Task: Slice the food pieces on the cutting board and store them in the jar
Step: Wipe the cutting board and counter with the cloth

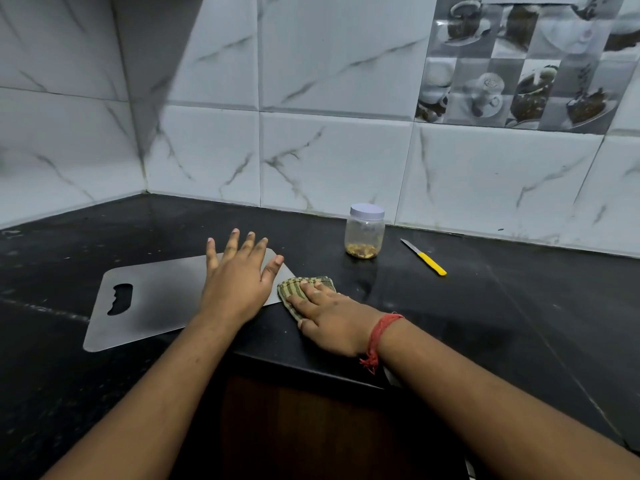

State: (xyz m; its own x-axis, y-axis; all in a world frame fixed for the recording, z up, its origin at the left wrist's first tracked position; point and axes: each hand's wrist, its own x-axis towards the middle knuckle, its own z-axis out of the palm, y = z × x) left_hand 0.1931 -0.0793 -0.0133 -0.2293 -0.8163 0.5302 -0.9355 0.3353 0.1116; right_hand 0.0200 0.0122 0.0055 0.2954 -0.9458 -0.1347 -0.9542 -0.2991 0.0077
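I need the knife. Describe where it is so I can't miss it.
Start at the black countertop along the tiled back wall. Right of the lidded jar lies the knife, flat, with nothing touching it. Its bright yellow handle sets it apart.

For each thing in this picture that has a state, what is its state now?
Jar: upright, lid on, some food pieces at the bottom.
Cutting board: flat on the counter, bare of food.
Knife: lying on the counter, not held.
Cloth: folded, pressed at the board's edge.
Left hand: open, flat on the board.
Right hand: open, fingers flat on the cloth.
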